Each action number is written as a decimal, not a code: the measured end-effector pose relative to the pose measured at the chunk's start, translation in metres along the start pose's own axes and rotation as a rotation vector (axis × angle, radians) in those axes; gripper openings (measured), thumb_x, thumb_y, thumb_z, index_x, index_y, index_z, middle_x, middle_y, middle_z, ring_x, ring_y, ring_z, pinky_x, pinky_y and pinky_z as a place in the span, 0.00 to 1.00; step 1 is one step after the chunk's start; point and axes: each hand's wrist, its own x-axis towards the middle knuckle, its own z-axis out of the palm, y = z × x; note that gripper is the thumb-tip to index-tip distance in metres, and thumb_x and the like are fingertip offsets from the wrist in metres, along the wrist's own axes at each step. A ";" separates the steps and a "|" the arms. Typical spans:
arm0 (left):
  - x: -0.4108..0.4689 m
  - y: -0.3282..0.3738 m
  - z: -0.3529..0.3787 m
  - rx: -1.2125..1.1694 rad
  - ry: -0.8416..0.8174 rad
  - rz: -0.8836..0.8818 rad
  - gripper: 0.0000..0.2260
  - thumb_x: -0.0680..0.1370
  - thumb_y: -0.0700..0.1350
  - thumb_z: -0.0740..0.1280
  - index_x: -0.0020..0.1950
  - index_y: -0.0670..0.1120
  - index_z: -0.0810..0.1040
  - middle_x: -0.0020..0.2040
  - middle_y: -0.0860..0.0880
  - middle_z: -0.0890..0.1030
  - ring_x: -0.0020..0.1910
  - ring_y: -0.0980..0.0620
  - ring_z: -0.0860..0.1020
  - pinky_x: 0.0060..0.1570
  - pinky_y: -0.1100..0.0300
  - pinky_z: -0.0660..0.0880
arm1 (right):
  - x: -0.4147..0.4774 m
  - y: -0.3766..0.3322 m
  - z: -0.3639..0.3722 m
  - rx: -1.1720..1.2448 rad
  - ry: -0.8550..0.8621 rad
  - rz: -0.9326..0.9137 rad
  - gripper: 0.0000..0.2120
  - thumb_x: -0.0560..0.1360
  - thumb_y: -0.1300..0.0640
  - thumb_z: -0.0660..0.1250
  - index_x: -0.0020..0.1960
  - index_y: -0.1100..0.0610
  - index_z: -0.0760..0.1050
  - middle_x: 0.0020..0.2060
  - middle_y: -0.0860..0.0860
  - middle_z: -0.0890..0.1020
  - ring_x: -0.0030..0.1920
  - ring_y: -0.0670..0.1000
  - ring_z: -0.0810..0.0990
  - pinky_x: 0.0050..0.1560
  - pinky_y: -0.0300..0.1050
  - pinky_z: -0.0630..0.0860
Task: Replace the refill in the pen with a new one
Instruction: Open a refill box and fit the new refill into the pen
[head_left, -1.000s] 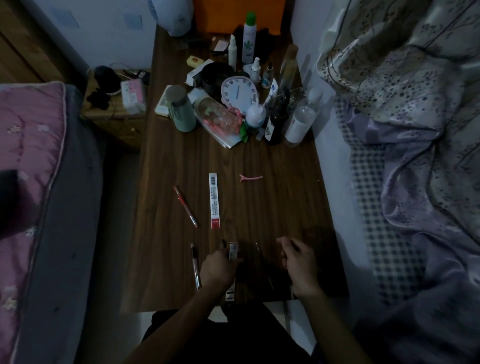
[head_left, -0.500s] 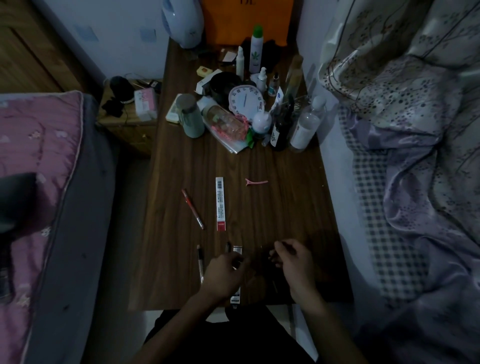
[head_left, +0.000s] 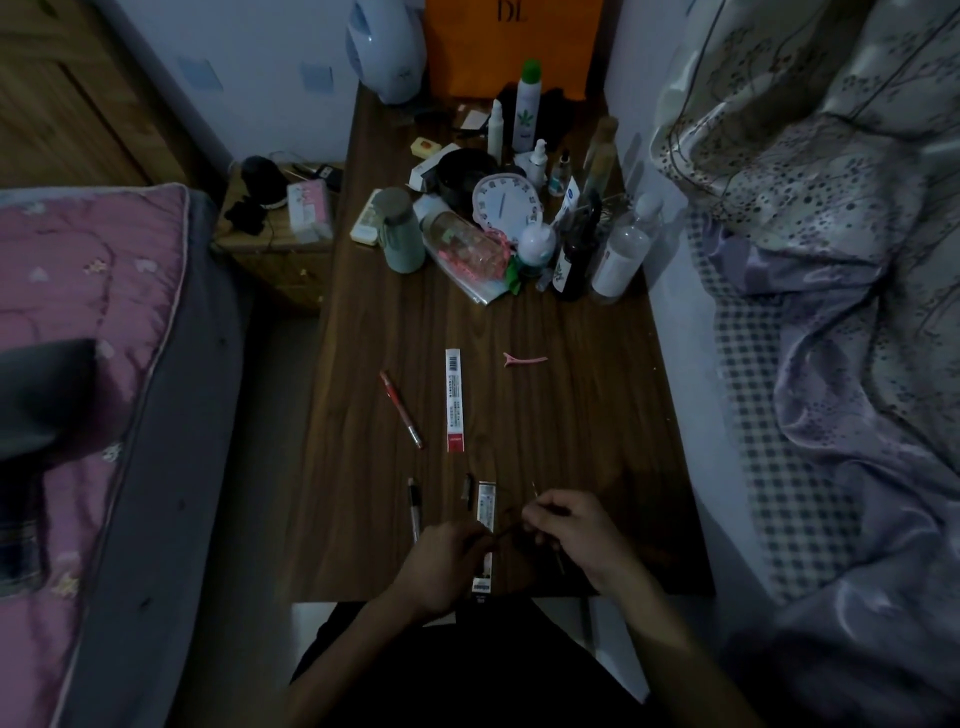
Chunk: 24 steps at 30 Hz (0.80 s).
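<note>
My left hand (head_left: 445, 562) and my right hand (head_left: 574, 535) are close together over the table's front edge. A thin dark pen part (head_left: 505, 533) spans the gap between their fingertips, and my left fingers pinch its end. My right hand is also closed around a thin refill (head_left: 535, 489) whose tip sticks up past the knuckles. A refill packet (head_left: 487, 506) lies partly under my left hand. Beside it are a small dark pen piece (head_left: 469, 489) and a clear pen (head_left: 414, 506). Farther out lie a red pen (head_left: 401, 409) and a red-ended refill packet (head_left: 454, 400).
A pink hair clip (head_left: 524, 359) lies mid-table. Bottles, a cup (head_left: 400, 231), a round clock (head_left: 506, 201) and other clutter crowd the far half of the wooden table (head_left: 571, 405). Beds flank the table on both sides, and a nightstand (head_left: 280, 244) stands at the left.
My hands have drawn closer together, fingertips now nearly meeting over the dark pen part. The view has shifted slightly, showing more of the far end of the table.
</note>
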 end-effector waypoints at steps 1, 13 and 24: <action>0.000 -0.004 -0.002 0.025 -0.011 -0.004 0.11 0.80 0.46 0.62 0.47 0.45 0.83 0.34 0.52 0.81 0.33 0.60 0.79 0.37 0.58 0.74 | 0.000 0.002 0.003 -0.058 -0.010 0.004 0.06 0.76 0.54 0.70 0.42 0.49 0.84 0.38 0.47 0.86 0.34 0.40 0.81 0.36 0.34 0.75; 0.002 -0.021 0.000 0.164 -0.057 0.016 0.13 0.81 0.53 0.61 0.48 0.49 0.82 0.45 0.47 0.85 0.45 0.51 0.83 0.41 0.57 0.73 | 0.000 0.014 0.034 -0.185 -0.015 -0.096 0.09 0.76 0.53 0.70 0.37 0.48 0.84 0.30 0.45 0.85 0.30 0.40 0.81 0.33 0.33 0.74; 0.018 -0.010 -0.004 -0.030 -0.169 -0.007 0.17 0.81 0.51 0.61 0.33 0.55 0.77 0.32 0.56 0.77 0.32 0.65 0.75 0.34 0.69 0.67 | 0.002 0.015 0.023 -0.195 0.092 -0.239 0.13 0.77 0.58 0.69 0.37 0.44 0.82 0.30 0.40 0.84 0.32 0.39 0.80 0.35 0.30 0.73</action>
